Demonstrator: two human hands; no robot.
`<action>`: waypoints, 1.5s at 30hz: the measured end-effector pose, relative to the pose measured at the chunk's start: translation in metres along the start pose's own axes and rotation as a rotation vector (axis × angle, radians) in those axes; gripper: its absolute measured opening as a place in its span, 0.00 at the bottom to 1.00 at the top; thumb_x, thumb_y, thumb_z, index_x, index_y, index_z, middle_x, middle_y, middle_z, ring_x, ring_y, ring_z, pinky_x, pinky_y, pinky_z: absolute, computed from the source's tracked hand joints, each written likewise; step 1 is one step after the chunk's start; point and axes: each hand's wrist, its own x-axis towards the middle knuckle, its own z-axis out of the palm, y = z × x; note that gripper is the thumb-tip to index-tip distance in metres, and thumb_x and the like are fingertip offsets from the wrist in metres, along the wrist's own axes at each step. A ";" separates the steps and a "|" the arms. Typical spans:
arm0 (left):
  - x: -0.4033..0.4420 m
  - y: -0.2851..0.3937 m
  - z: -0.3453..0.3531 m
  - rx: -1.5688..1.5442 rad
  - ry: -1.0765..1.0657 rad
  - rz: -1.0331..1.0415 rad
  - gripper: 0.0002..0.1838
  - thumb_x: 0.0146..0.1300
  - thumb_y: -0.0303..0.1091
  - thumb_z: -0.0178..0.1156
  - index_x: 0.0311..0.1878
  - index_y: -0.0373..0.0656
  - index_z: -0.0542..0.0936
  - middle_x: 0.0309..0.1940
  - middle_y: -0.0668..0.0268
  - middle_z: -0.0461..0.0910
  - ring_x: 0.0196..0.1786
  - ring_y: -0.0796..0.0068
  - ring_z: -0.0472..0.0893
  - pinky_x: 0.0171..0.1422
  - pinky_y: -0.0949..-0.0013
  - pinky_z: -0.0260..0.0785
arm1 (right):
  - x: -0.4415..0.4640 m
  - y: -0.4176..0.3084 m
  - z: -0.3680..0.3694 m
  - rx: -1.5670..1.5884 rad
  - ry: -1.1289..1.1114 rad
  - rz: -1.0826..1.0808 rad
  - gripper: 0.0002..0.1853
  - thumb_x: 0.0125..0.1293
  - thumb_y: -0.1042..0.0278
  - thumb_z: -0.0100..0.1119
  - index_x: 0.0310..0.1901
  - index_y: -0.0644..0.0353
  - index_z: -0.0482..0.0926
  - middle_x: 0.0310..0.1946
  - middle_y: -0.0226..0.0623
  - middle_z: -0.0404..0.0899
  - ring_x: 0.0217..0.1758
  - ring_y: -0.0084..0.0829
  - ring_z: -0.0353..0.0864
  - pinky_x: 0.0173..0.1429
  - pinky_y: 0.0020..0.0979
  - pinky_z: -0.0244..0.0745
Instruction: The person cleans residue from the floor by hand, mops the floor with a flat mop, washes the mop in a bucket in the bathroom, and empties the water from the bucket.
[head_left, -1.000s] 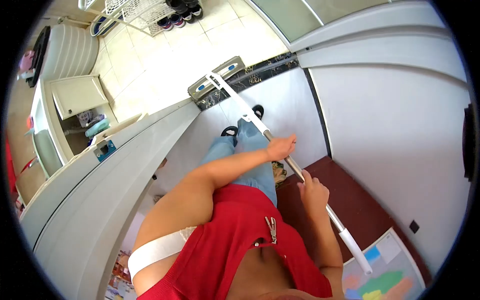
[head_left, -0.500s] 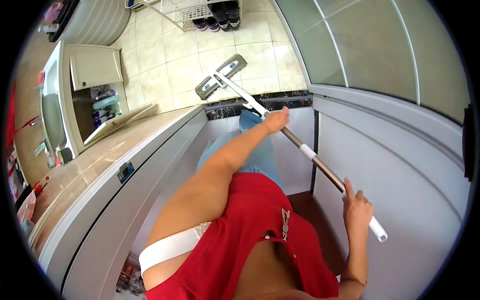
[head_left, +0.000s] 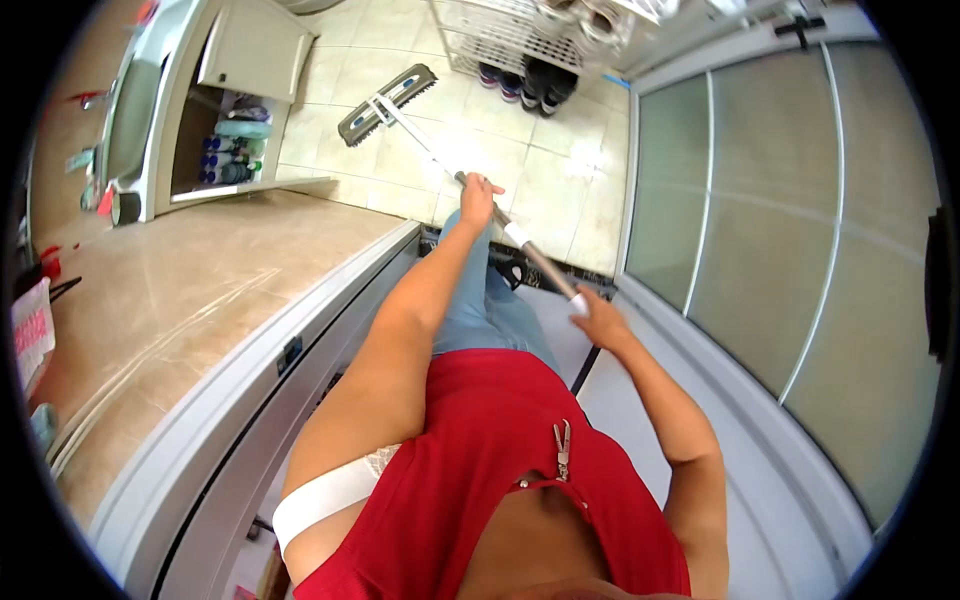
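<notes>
A flat mop with a grey, rectangular head (head_left: 388, 105) slants across the doorway, its head over the tiled floor at the upper left. Its pole (head_left: 545, 262) is white near the head, then bronze with white joints. My left hand (head_left: 480, 200) is closed around the pole's middle. Farther up, near the pole's top end, my right hand (head_left: 605, 320) grips it, covering the end. Whether the mop head touches the tiles I cannot tell.
A dark threshold (head_left: 585, 268) crosses the doorway beneath the pole. On the left is an open cabinet (head_left: 215, 135) with bottles inside, its door jutting out. A white wire rack (head_left: 500, 30) with shoes stands ahead. Glass panels (head_left: 765, 190) line the right.
I have stepped forward, one leg now over the threshold. The mop head has shifted up and left, farther over the tiles. My right hand has moved forward and left, closer to my left hand.
</notes>
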 end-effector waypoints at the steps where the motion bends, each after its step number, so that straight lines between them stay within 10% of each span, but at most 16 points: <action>1: 0.010 -0.004 -0.008 -0.032 0.008 -0.061 0.06 0.68 0.32 0.43 0.43 0.40 0.63 0.32 0.57 0.85 0.37 0.61 0.79 0.47 0.62 0.69 | 0.009 -0.037 -0.020 0.438 -0.245 0.186 0.37 0.58 0.66 0.65 0.69 0.57 0.61 0.35 0.45 0.79 0.20 0.30 0.76 0.24 0.33 0.75; 5: 0.052 0.006 -0.051 -0.338 0.130 -0.208 0.06 0.70 0.31 0.41 0.45 0.41 0.62 0.33 0.57 0.85 0.24 0.71 0.77 0.31 0.66 0.70 | 0.063 -0.120 -0.056 0.726 -0.435 0.109 0.34 0.57 0.74 0.64 0.66 0.60 0.63 0.25 0.35 0.72 0.15 0.25 0.70 0.16 0.29 0.68; 10: 0.106 0.056 -0.112 -0.455 0.211 -0.112 0.04 0.67 0.27 0.40 0.44 0.41 0.60 0.37 0.51 0.83 0.43 0.67 0.80 0.61 0.63 0.65 | 0.131 -0.197 -0.122 0.837 -0.349 0.141 0.28 0.57 0.79 0.61 0.61 0.64 0.67 0.20 0.32 0.71 0.13 0.24 0.70 0.15 0.27 0.67; 18: 0.149 0.120 -0.205 -0.703 0.304 -0.120 0.05 0.68 0.29 0.43 0.45 0.43 0.62 0.39 0.49 0.83 0.43 0.61 0.83 0.59 0.62 0.68 | 0.210 -0.330 -0.248 0.713 -0.518 -0.088 0.32 0.66 0.65 0.55 0.68 0.66 0.56 0.33 0.39 0.76 0.24 0.26 0.75 0.28 0.28 0.78; 26: 0.207 0.177 -0.284 -0.924 0.376 -0.112 0.05 0.69 0.33 0.54 0.42 0.43 0.74 0.43 0.59 0.83 0.43 0.71 0.81 0.57 0.67 0.72 | 0.242 -0.398 -0.378 1.304 -0.668 -0.333 0.23 0.76 0.63 0.34 0.68 0.64 0.60 0.46 0.50 0.79 0.32 0.30 0.82 0.41 0.28 0.84; 39: 0.355 0.250 -0.355 -0.874 0.376 -0.134 0.05 0.70 0.33 0.55 0.43 0.43 0.74 0.42 0.59 0.84 0.40 0.73 0.82 0.52 0.70 0.74 | 0.320 -0.486 -0.466 1.487 -0.406 -0.502 0.27 0.70 0.59 0.45 0.68 0.61 0.63 0.39 0.46 0.80 0.32 0.27 0.79 0.43 0.30 0.80; 45: 0.427 0.234 -0.400 -0.830 0.280 -0.164 0.04 0.70 0.34 0.54 0.41 0.45 0.74 0.41 0.59 0.84 0.38 0.73 0.82 0.50 0.69 0.75 | 0.355 -0.537 -0.469 0.538 0.271 -0.792 0.28 0.58 0.63 0.66 0.60 0.59 0.74 0.29 0.27 0.66 0.33 0.23 0.68 0.45 0.26 0.71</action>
